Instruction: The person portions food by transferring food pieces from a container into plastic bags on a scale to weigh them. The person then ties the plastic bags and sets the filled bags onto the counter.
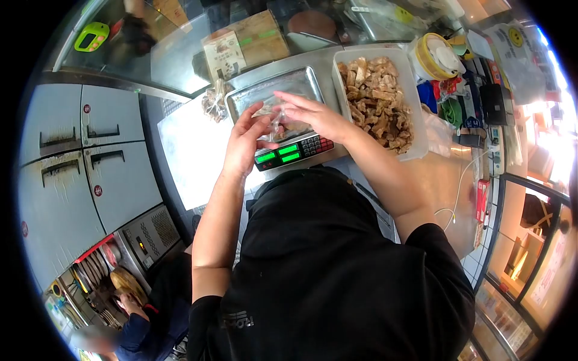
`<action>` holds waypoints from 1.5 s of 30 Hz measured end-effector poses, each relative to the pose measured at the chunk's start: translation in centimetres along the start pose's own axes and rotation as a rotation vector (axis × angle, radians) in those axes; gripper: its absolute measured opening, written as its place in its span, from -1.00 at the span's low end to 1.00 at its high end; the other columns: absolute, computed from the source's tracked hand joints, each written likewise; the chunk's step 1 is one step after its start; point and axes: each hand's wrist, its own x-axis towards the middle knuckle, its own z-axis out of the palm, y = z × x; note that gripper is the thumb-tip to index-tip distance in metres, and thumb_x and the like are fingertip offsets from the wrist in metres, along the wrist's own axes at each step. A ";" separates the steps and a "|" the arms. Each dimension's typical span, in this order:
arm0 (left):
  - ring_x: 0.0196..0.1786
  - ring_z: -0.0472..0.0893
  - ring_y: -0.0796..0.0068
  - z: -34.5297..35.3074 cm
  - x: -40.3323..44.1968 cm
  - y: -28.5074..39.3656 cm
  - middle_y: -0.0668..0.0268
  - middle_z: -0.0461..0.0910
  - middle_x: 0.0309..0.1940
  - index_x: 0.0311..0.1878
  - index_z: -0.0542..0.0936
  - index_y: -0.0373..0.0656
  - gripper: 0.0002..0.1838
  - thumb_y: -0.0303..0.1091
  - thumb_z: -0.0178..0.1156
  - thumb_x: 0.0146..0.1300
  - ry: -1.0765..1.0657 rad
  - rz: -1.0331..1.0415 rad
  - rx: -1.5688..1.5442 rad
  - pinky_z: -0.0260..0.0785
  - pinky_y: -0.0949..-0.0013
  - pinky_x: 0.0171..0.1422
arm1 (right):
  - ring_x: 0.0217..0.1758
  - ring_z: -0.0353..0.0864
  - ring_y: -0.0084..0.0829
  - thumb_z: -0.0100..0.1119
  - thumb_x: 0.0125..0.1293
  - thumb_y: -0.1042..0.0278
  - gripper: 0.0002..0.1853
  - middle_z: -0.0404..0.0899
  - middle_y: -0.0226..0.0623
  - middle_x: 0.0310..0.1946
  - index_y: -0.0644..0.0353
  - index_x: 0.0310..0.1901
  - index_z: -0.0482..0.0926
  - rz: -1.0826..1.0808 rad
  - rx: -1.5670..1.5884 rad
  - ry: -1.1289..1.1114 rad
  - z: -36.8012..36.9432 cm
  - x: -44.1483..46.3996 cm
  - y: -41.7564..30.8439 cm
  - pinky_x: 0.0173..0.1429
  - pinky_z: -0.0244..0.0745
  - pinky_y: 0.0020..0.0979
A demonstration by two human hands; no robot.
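A clear plastic bag (276,130) with brownish pieces in it is over the silver weighing tray (299,75) of a digital scale (288,154) with lit green displays. My left hand (247,137) grips the bag from its left side, with fingers curled and the thumb near the displays. From the right, my right hand (317,118) pinches the gathered top of the bag, its index finger stretched out. The exact hold of the fingertips is partly hidden. Right of the scale, a white plastic tub (421,129) holds many brown, chunky pieces (379,99).
Left of the scale lies another bag of brown pieces (215,100). Behind stand a cardboard box (262,39) and glass. A yellow-rimmed container (435,57) and clutter line the right. A white cable (460,186) crosses the counter. Another person (141,325) crouches lower left beside fridges (51,129).
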 end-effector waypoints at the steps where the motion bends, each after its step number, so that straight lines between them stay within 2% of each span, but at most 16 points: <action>1: 0.05 0.71 0.26 -0.1 -0.1 0.0 0.05 0.61 0.18 0.52 0.25 -0.27 -0.40 -0.31 0.13 0.51 0.007 0.005 0.005 0.65 0.38 -0.16 | 0.39 0.51 -0.29 0.01 0.63 0.12 -0.39 0.43 -0.04 0.43 0.07 0.60 0.18 -0.004 0.002 0.001 -0.1 0.0 0.2 0.46 0.37 -0.35; 9: 0.02 0.64 0.32 -0.2 0.1 -0.2 0.04 0.63 0.13 0.49 0.29 -0.28 -0.42 -0.33 0.15 0.48 0.026 0.050 0.007 0.65 0.35 -0.17 | 0.44 0.46 -0.29 0.01 0.63 0.11 -0.38 0.45 -0.05 0.42 0.07 0.60 0.18 -0.040 -0.135 0.015 -0.7 0.0 0.4 0.51 0.30 -0.33; 20: 0.03 0.62 0.33 0.4 -0.1 0.5 0.05 0.62 0.11 0.50 0.29 -0.28 -0.40 -0.32 0.17 0.47 0.021 0.063 0.056 0.63 0.37 -0.17 | 0.49 0.41 -0.28 0.02 0.62 0.12 -0.38 0.44 -0.10 0.43 0.08 0.60 0.19 -0.037 -0.099 0.009 -0.7 0.0 0.1 0.55 0.26 -0.33; 26: 0.01 0.68 0.31 1.4 -0.4 0.9 0.05 0.63 0.11 0.55 0.18 -0.27 -0.32 -0.38 0.20 0.46 -0.044 0.056 0.058 0.64 0.41 -0.20 | 0.48 0.40 -0.33 -0.05 0.64 0.17 -0.39 0.38 -0.19 0.49 0.09 0.62 0.13 -0.018 -0.016 -0.035 -0.1 -0.6 -0.7 0.55 0.29 -0.26; 29: 0.05 0.69 0.20 2.3 -0.3 0.4 -0.05 0.50 0.28 0.57 0.11 -0.32 -0.29 -0.40 0.16 0.46 -0.005 0.082 -0.015 0.64 0.31 -0.04 | 0.45 0.43 -0.30 -0.07 0.64 0.17 -0.38 0.34 -0.18 0.51 0.11 0.63 0.10 0.008 0.166 -0.060 0.0 -0.6 -0.4 0.54 0.30 -0.23; 30: 0.03 0.68 0.18 2.8 -0.5 0.7 -0.07 0.46 0.29 0.58 0.08 -0.33 -0.29 -0.44 0.14 0.46 0.085 0.080 0.006 0.64 0.27 0.01 | 0.44 0.44 -0.29 -0.08 0.64 0.16 -0.37 0.32 -0.17 0.52 0.11 0.63 0.09 0.017 0.236 -0.067 0.0 -0.6 -0.1 0.53 0.30 -0.22; 33: -0.12 0.73 0.22 2.8 -0.5 0.2 -0.05 0.46 0.23 0.59 0.05 -0.31 -0.23 -0.44 0.19 0.43 0.233 0.096 -0.041 0.60 0.35 -0.01 | 0.40 0.48 -0.28 -0.09 0.65 0.15 -0.37 0.29 -0.16 0.54 0.14 0.63 0.08 -0.053 0.213 -0.036 -0.3 -0.5 0.2 0.53 0.30 -0.21; 34: -0.19 0.72 0.28 2.7 -0.7 0.1 0.02 0.54 0.07 0.58 0.09 -0.34 -0.25 -0.46 0.18 0.41 0.262 0.121 -0.004 0.60 0.36 -0.05 | 0.38 0.51 -0.25 -0.09 0.64 0.14 -0.36 0.31 -0.13 0.53 0.17 0.62 0.08 -0.028 0.263 -0.036 -0.4 -0.7 0.2 0.54 0.28 -0.20; 37: -0.24 0.71 0.36 0.8 -1.1 -0.1 0.09 0.61 -0.09 0.54 0.15 -0.38 -0.29 -0.46 0.18 0.40 0.087 -0.074 0.228 0.59 0.37 -0.10 | 0.37 0.54 -0.19 -0.08 0.64 0.15 -0.35 0.31 -0.10 0.52 0.22 0.62 0.08 -0.011 0.305 -0.029 -0.9 -1.1 0.3 0.54 0.28 -0.18; 38: -0.27 0.68 0.43 0.6 -1.4 -0.2 0.15 0.64 -0.21 0.49 0.23 -0.42 -0.36 -0.46 0.17 0.40 0.042 -0.094 0.300 0.55 0.42 -0.17 | 0.37 0.55 -0.17 -0.08 0.64 0.14 -0.34 0.31 -0.09 0.52 0.23 0.62 0.07 -0.025 0.300 -0.028 -1.2 -1.3 0.4 0.54 0.27 -0.18; 41: -0.28 0.65 0.43 -0.5 -1.6 0.0 0.12 0.65 -0.16 0.47 0.26 -0.38 -0.41 -0.44 0.13 0.42 -0.025 -0.004 0.059 0.50 0.46 -0.23 | 0.36 0.57 -0.13 -0.06 0.62 0.11 -0.31 0.31 -0.04 0.51 0.27 0.62 0.04 -0.076 0.296 -0.023 -1.8 -1.6 0.0 0.55 0.25 -0.17; 42: -0.31 0.64 0.41 -0.2 -1.9 0.5 0.06 0.67 -0.10 0.45 0.30 -0.33 -0.44 -0.43 0.10 0.42 0.073 0.076 -0.127 0.45 0.45 -0.27 | 0.36 0.57 -0.12 -0.05 0.61 0.10 -0.29 0.31 -0.02 0.51 0.28 0.61 0.03 -0.101 0.304 -0.012 -2.0 -1.9 -0.3 0.55 0.25 -0.16; 43: -0.23 0.65 0.39 -0.5 -1.9 1.2 0.02 0.66 0.00 0.48 0.27 -0.27 -0.42 -0.41 0.09 0.42 0.070 0.136 -0.243 0.44 0.44 -0.28 | 0.35 0.58 -0.11 -0.04 0.61 0.09 -0.28 0.31 0.01 0.51 0.29 0.61 0.03 -0.125 0.313 0.001 -2.2 -2.1 -0.7 0.55 0.24 -0.16; 45: -0.19 0.66 0.37 -0.5 -2.1 2.6 0.00 0.64 0.07 0.51 0.26 -0.25 -0.39 -0.41 0.11 0.42 0.124 0.228 -0.297 0.45 0.48 -0.33 | 0.34 0.58 -0.06 0.00 0.59 0.05 -0.24 0.31 0.07 0.49 0.32 0.61 0.02 -0.144 0.335 0.053 -2.2 -2.7 -2.0 0.56 0.20 -0.14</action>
